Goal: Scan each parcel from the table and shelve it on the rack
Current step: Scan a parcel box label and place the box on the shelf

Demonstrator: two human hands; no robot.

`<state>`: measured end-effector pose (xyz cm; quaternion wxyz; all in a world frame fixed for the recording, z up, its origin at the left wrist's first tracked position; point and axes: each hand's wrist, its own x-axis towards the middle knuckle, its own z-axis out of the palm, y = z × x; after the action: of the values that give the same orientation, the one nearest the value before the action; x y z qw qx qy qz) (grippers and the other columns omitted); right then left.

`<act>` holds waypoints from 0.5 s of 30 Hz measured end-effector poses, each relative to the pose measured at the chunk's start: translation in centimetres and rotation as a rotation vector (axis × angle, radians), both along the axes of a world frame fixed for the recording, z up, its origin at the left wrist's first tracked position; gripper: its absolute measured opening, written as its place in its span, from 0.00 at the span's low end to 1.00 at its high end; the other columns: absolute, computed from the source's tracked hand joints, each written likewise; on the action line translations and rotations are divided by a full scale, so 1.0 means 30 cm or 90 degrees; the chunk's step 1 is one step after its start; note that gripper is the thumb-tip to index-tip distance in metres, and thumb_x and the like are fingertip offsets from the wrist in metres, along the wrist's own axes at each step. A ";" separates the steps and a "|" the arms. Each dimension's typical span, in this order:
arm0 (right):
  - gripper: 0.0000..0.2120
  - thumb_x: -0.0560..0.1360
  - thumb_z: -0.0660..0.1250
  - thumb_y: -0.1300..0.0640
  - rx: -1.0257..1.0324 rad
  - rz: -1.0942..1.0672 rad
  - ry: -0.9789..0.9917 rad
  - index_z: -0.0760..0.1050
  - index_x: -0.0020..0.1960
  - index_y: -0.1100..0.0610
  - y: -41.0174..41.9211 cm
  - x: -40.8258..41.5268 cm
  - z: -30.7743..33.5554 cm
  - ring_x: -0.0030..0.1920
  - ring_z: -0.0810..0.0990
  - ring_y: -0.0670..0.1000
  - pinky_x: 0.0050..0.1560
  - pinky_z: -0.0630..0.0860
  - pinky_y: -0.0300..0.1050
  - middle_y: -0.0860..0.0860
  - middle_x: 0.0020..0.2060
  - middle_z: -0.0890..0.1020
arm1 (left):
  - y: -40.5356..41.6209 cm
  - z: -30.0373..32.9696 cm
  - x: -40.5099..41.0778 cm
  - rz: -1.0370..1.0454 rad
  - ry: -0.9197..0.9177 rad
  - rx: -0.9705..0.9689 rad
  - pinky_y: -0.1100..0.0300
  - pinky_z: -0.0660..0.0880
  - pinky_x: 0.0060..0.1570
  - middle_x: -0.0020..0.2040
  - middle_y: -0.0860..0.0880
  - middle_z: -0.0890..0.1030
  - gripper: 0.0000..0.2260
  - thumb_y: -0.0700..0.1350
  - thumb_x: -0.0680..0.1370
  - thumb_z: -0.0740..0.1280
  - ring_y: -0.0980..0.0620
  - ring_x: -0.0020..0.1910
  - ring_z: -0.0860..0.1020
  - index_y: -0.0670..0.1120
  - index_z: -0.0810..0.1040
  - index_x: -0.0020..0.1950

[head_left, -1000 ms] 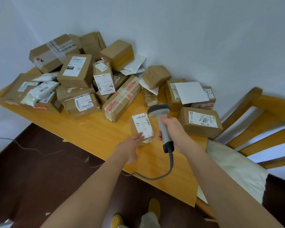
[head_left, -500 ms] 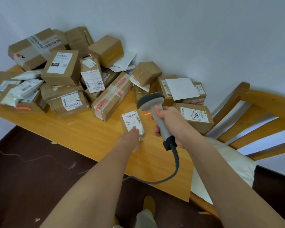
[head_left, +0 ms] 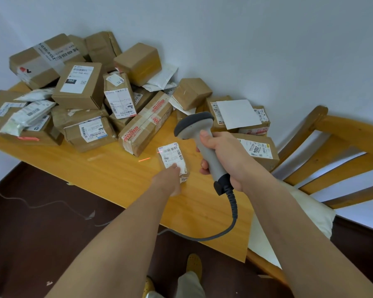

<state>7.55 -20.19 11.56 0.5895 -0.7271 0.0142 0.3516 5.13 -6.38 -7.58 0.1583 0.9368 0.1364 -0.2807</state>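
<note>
Gripping scanner [head_left: 205, 145], right hand [head_left: 224, 158]; left hand [head_left: 168, 179] pinching parcel [head_left: 173, 160].

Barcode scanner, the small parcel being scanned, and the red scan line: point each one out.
barcode scanner [head_left: 210, 157]: head view, on the grey handle just above the gripping fingers.
small parcel [head_left: 173, 156]: head view, on its white label.
red scan line [head_left: 144, 159]: head view, middle of the streak on the table, left of the parcel.
</note>
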 end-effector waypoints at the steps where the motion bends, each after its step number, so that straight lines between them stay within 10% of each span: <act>1: 0.16 0.81 0.63 0.48 -0.003 -0.005 0.001 0.71 0.62 0.58 0.000 -0.001 0.004 0.32 0.75 0.50 0.42 0.80 0.49 0.59 0.49 0.76 | 0.002 -0.002 -0.004 0.003 -0.004 -0.003 0.51 0.74 0.62 0.80 0.52 0.51 0.30 0.36 0.75 0.62 0.47 0.72 0.67 0.45 0.59 0.77; 15: 0.16 0.81 0.63 0.48 0.003 -0.026 0.002 0.71 0.62 0.58 -0.019 -0.003 0.046 0.32 0.74 0.50 0.46 0.80 0.51 0.58 0.48 0.76 | -0.009 -0.016 -0.027 0.097 -0.149 -0.061 0.50 0.75 0.58 0.77 0.53 0.59 0.26 0.44 0.76 0.66 0.49 0.69 0.69 0.46 0.66 0.75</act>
<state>7.46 -20.77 12.94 0.5983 -0.7248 0.0294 0.3404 4.31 -6.64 -8.08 0.2383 0.9415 0.1739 -0.1631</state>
